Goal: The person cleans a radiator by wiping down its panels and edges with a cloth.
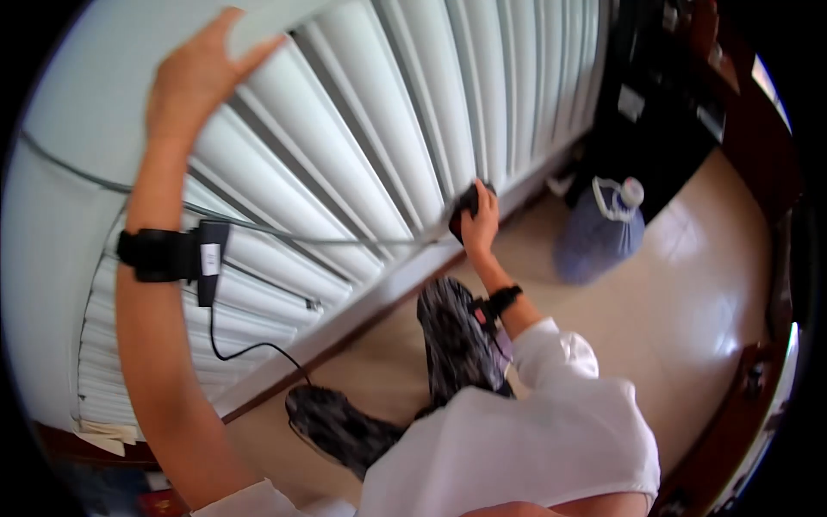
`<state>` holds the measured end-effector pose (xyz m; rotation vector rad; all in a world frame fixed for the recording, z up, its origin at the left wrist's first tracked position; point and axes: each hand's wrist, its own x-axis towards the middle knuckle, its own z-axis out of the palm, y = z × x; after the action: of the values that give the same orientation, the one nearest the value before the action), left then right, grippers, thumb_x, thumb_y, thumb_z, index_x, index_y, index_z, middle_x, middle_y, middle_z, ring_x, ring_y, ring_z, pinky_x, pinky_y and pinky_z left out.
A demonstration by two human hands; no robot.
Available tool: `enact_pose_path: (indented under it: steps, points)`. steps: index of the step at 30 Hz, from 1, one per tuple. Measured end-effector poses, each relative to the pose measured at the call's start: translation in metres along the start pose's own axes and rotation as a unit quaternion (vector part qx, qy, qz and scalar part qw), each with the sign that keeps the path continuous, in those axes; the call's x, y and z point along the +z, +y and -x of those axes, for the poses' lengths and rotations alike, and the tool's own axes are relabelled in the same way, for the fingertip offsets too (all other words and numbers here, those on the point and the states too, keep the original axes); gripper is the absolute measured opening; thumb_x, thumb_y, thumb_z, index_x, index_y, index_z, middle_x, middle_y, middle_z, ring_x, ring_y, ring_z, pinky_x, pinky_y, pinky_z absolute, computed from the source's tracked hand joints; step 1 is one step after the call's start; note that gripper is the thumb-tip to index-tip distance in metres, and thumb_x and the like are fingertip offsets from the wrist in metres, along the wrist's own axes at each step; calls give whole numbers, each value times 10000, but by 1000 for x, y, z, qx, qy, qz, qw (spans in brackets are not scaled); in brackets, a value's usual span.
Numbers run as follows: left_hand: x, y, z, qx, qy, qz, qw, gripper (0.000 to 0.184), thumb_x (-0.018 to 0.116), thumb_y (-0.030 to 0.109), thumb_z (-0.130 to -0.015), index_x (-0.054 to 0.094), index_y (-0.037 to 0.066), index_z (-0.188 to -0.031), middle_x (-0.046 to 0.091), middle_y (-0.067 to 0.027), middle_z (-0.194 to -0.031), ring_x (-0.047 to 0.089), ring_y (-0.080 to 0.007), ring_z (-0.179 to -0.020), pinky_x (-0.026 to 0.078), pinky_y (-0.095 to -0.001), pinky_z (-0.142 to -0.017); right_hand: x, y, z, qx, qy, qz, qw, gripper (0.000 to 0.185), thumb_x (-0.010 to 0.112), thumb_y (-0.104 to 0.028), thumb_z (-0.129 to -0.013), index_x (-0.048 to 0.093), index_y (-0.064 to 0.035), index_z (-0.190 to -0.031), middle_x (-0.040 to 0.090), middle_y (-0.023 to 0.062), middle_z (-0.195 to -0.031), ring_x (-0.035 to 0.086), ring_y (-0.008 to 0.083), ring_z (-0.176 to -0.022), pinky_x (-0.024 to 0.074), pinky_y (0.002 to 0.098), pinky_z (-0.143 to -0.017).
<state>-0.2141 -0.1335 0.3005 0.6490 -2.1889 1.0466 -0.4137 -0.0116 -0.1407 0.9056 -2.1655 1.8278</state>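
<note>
A white ribbed radiator (345,112) fills the left and middle of the view. At its upper left, my left hand (191,86) is open, thumb and fingers apart, with nothing seen in it. Whether the hand touches the radiator's edge or the pale surface beside it, I cannot tell. My right hand (481,226) is closed around a small black object (463,211), held against the lower part of the ribs. Its exact kind does not show. A grey cable (284,234) crosses the radiator between my hands.
A large bluish water bottle (600,233) with a white handle stands on the tiled floor (680,258) to the right. Behind it is a black cabinet-like box (642,121). Dark wooden furniture (719,422) lines the right side. Both wrists carry strapped devices; a thin black wire hangs from the left wrist device (207,258).
</note>
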Motion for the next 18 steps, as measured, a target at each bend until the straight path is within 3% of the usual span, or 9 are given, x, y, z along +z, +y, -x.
enact_pose_path:
  steps: [2, 4, 8, 12, 15, 18]
  points:
    - [-2, 1, -2, 17, 27, 16, 999, 592, 589, 608, -814, 588, 121, -1150, 689, -128, -974, 670, -313, -873, 549, -364, -742, 3, -23, -17, -5, 40, -25, 999, 667, 577, 64, -692, 480, -108, -1329, 513, 167, -1216, 464, 381, -1162, 378, 435, -999]
    - [-7, 2, -4, 22, 25, 11, 999, 671, 556, 660, -803, 595, 73, -1127, 689, -123, -945, 683, -283, -838, 563, -349, -708, -3, -60, -48, -132, 102, -33, 985, 654, 587, 73, -678, 484, -74, -1307, 518, 162, -1229, 468, 365, -1163, 381, 434, -996]
    - [-11, 7, -5, -22, -16, 34, 999, 593, 589, 617, -805, 596, 95, -1086, 692, -104, -943, 672, -286, -858, 549, -365, -735, -22, -172, -128, -306, 187, -62, 931, 623, 635, 84, -628, 538, -78, -1221, 581, 133, -1170, 522, 341, -1107, 409, 407, -971]
    - [-4, 2, -5, 10, 20, 33, 999, 646, 569, 647, -800, 602, 64, -1076, 688, -123, -885, 683, -278, -783, 562, -364, -683, -26, -260, -181, -469, 187, -132, 853, 573, 692, 50, -589, 598, -112, -1131, 624, 44, -1101, 569, 285, -1007, 468, 336, -860]
    - [-3, 2, -4, 18, 33, 18, 999, 591, 583, 605, -814, 616, 64, -1051, 680, -120, -871, 676, -276, -781, 556, -368, -669, -15, -288, -182, -477, 212, -143, 841, 487, 713, 17, -579, 653, -138, -1036, 618, 6, -1111, 538, 255, -965, 465, 326, -831]
    - [-9, 7, -5, 30, 39, -1, 999, 506, 585, 535, -854, 614, 79, -1073, 684, -118, -913, 671, -297, -814, 542, -371, -678, 1, -267, -162, -515, 197, -93, 829, 532, 707, -59, -593, 666, -182, -1108, 599, -11, -1193, 514, 260, -1037, 439, 347, -878]
